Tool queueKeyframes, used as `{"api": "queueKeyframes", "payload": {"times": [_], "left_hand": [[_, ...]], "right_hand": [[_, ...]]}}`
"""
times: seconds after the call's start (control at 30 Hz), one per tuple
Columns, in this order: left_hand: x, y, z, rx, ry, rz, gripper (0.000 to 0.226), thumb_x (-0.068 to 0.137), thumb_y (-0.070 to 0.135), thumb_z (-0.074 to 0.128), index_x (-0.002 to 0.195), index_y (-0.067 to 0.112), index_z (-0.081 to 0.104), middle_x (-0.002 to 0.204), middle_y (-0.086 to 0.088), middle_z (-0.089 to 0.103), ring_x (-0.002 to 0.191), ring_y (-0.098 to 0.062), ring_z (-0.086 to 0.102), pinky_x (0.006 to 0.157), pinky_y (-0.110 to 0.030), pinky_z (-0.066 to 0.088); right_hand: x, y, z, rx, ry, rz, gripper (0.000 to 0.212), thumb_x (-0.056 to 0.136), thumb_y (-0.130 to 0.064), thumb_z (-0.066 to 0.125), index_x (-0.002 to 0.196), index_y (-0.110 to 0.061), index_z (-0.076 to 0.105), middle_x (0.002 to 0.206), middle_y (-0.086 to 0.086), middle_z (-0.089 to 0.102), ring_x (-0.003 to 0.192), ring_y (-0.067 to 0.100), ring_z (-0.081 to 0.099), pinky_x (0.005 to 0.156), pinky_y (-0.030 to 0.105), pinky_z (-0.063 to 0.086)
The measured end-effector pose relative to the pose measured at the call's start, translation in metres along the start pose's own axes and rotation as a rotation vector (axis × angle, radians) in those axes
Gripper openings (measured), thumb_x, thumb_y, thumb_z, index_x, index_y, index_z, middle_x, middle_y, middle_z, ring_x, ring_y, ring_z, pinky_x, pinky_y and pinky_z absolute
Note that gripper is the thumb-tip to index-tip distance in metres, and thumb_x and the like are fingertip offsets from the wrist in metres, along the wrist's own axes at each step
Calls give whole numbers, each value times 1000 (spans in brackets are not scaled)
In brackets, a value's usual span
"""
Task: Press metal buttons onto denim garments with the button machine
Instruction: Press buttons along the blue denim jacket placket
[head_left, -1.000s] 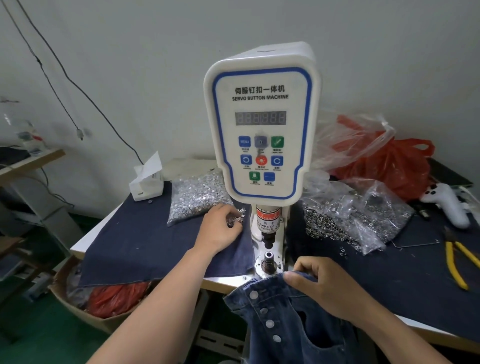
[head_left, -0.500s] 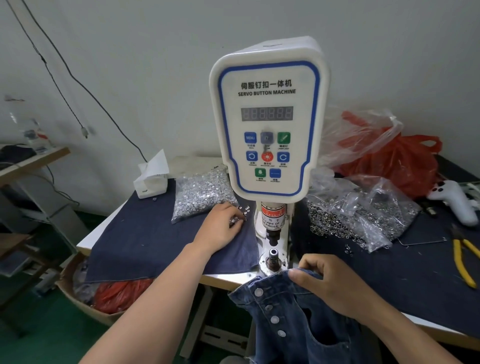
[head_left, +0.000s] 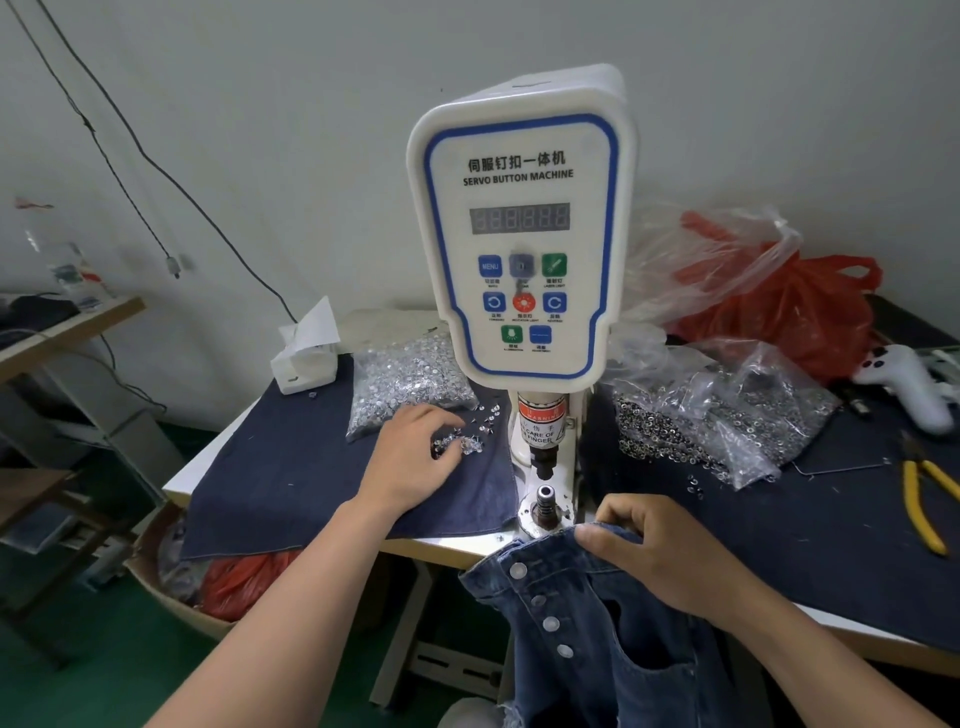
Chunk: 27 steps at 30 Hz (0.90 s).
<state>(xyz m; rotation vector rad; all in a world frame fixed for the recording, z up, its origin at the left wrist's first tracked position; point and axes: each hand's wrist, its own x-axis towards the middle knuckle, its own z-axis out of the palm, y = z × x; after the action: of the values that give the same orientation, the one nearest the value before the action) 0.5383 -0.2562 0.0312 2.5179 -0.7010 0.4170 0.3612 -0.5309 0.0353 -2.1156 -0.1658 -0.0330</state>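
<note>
The white servo button machine (head_left: 522, 244) stands mid-table, its lower die post (head_left: 545, 501) bare under the press head. My left hand (head_left: 410, 457) lies on the dark cloth left of the machine, fingertips among loose metal buttons (head_left: 462, 441); whether it pinches one I cannot tell. My right hand (head_left: 660, 551) grips the top edge of a blue denim garment (head_left: 597, 623) just in front of the die. The garment hangs off the table's front edge and carries a row of several silver buttons (head_left: 540, 603).
A clear bag of silver buttons (head_left: 405, 379) lies behind my left hand; a bag of ring parts (head_left: 717, 415) sits right of the machine. Yellow pliers (head_left: 924, 504), a white controller (head_left: 904, 384), a red plastic bag (head_left: 789, 306) and a tissue box (head_left: 306, 353) are also there.
My left hand has spread a little over the loose buttons. My right hand has kept hold of the denim edge by the die. The view has shifted slightly.
</note>
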Motion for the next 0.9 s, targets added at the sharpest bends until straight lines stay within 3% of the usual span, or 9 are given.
{"api": "queueKeyframes", "payload": {"times": [0.13, 0.53, 0.7, 0.77, 0.9], "left_hand": [[-6, 4, 1, 149, -6, -47, 19, 96, 34, 71, 111, 26, 80, 109, 3, 69, 109, -25, 55, 95, -41, 44], [-5, 15, 1, 95, 78, -104, 13, 96, 24, 72, 103, 21, 82, 101, 4, 77, 103, -25, 60, 92, -38, 46], [-8, 15, -2, -89, 93, -214, 9, 95, 23, 71, 95, 24, 80, 90, 16, 73, 90, -10, 62, 99, -41, 49], [-9, 17, -3, -134, 80, -251, 6, 94, 25, 73, 91, 27, 77, 87, 20, 71, 91, -12, 67, 96, -43, 53], [-10, 17, -3, -211, 88, -328, 15, 90, 25, 78, 80, 33, 70, 82, 22, 71, 84, 1, 66, 93, -34, 55]], "right_hand": [[-1, -2, 0, 11, 7, 1, 38, 91, -43, 73, 68, -18, 57, 54, -12, 45, 51, 2, 38, 52, 19, 34], [0, 0, 0, 5, 14, -10, 38, 90, -46, 72, 66, -22, 56, 53, -14, 45, 51, 2, 38, 52, 18, 33], [0, 2, 0, 9, 10, -15, 39, 91, -45, 72, 68, -18, 57, 54, -14, 44, 51, 1, 38, 52, 18, 34], [0, 2, 0, 8, 7, -14, 40, 91, -45, 72, 67, -18, 56, 54, -14, 44, 51, 2, 38, 51, 18, 33], [0, 0, 0, 14, 5, -6, 39, 91, -44, 72, 65, -21, 55, 53, -14, 45, 51, 1, 38, 51, 17, 34]]}}
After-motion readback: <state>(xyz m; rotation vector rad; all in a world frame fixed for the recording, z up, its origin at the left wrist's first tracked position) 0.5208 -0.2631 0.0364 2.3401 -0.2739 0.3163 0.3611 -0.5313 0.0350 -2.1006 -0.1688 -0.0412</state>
